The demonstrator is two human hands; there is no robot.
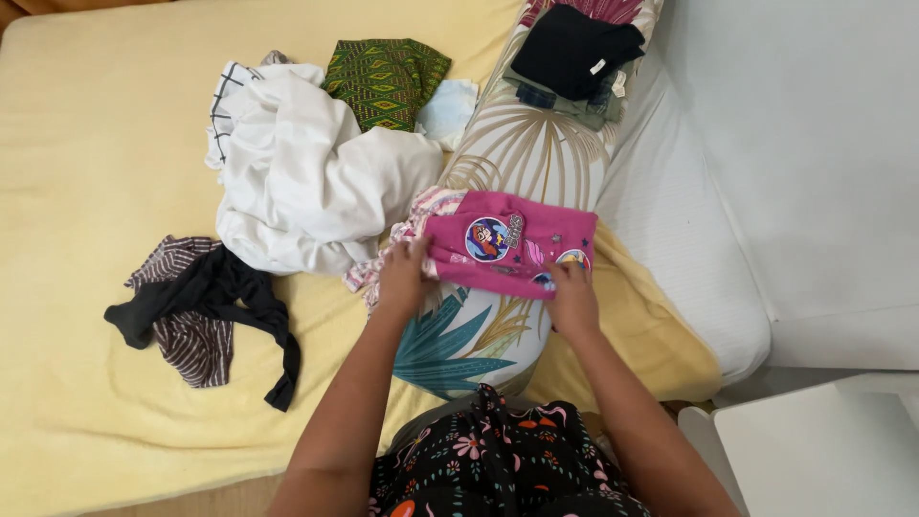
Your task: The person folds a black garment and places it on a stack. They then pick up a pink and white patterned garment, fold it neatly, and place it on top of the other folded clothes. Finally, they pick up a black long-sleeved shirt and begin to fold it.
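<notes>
Both hands, left hand (402,276) and right hand (572,299), are gripping the folded pink garment (512,241) lying on the rounded bolster (522,153), where it is probably risking sliding off

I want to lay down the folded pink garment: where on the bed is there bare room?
Bare yellow sheet lies left of the white pile, and again along the near edge below the black and striped clothes. Crowded: the middle, and the leaf-print bolster, with dark folded clothes at its far end and both hands on the pink garment.
</notes>
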